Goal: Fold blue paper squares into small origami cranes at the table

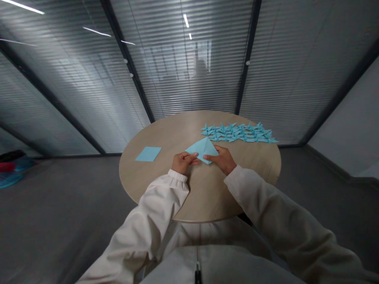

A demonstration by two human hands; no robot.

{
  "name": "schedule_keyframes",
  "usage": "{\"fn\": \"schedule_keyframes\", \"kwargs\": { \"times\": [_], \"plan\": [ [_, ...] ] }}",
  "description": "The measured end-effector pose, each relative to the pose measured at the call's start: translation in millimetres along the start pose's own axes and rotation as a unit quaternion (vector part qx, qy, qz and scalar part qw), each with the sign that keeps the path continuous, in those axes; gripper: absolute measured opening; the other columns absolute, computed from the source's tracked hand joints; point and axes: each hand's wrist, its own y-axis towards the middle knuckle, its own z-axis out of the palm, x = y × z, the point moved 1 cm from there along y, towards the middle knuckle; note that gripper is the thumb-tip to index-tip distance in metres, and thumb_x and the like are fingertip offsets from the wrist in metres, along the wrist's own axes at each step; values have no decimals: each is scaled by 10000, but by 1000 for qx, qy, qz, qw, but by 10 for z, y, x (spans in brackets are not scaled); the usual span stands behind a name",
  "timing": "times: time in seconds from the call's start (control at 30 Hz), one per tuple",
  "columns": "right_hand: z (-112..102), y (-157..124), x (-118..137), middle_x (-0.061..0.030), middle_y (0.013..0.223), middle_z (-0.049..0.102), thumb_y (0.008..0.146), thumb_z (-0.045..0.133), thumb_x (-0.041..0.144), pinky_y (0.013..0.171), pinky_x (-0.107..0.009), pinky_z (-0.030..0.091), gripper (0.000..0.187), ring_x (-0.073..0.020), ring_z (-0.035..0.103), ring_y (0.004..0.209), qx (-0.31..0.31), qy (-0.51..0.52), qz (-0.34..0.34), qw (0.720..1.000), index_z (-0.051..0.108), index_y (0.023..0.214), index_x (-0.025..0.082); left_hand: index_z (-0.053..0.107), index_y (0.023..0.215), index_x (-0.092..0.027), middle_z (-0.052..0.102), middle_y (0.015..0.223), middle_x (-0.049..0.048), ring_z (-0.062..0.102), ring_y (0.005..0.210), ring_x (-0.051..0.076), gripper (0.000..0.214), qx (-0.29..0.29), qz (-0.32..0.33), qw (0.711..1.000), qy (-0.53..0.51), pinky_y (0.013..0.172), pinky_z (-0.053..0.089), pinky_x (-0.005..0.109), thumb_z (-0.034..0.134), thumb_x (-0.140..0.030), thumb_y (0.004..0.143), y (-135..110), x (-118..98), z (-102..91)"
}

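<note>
Between my two hands is a light blue sheet of origami paper, partly folded, with a crease running down from its top point. My left hand pinches its lower left edge between thumb and fingers. On the other side, my right hand grips the right corner, thumb on the front and fingers behind. The paper is held above the middle of the round wooden table. Flat on the left of the table lies blue square paper; whether it is one sheet or a stack I cannot tell.
Rows of several folded blue paper cranes stand at the table's back right, just beyond my right hand. Behind the table rises a glass partition with blinds. Some red and blue items sit on the floor at the far left.
</note>
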Motion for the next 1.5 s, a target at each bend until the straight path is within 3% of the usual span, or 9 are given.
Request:
{"fn": "schedule_keyframes", "kwargs": {
  "times": [0.2,0.43,0.63,0.87,1.1,1.33,1.5],
  "plan": [
    [10,7,-8,-30,783,653,526,755,361,588,-257,449,454,-143,563,633,8,16,0,1000,649,902,129,624,582,-110,646,560,42,619,542,162,375,-18,36,999,19,594,536,298,759,-453,513,4,12,-10],
    [13,-3,-22,-28,766,658,526,753,384,581,-257,450,475,-145,568,618,12,29,5,999,655,914,127,620,608,-102,679,631,91,645,588,187,374,52,-16,998,43,575,532,291,756,-441,528,-19,46,22],
    [30,-7,-6,-34,776,660,534,748,384,585,-255,451,454,-141,564,614,26,39,11,999,662,900,128,616,570,-117,675,615,89,642,571,181,372,24,20,996,84,525,514,264,720,-474,572,-55,22,37],
    [15,-13,-25,-18,730,645,542,737,388,576,-244,434,394,-131,550,603,15,39,7,999,662,827,125,633,638,-107,686,659,106,647,580,183,402,95,-10,992,84,541,512,267,720,-492,564,-65,51,63],
    [34,-29,-1,-16,725,643,544,728,398,610,-256,438,387,-139,560,628,21,49,10,999,660,807,123,654,595,-126,683,624,87,608,511,148,366,93,45,984,144,524,492,245,676,-490,625,-71,43,39],
    [63,-44,47,-17,702,645,533,737,408,601,-265,444,413,-148,562,616,23,67,24,997,647,820,126,672,625,-153,700,683,76,636,573,174,348,151,18,979,137,506,495,247,668,-501,616,-123,32,115],
    [83,-58,59,-11,682,642,524,749,396,592,-263,440,383,-141,557,595,25,87,30,995,641,778,131,675,583,-156,690,630,73,628,541,172,341,144,45,974,171,489,483,247,660,-493,635,-142,-12,113]
  ]
}}
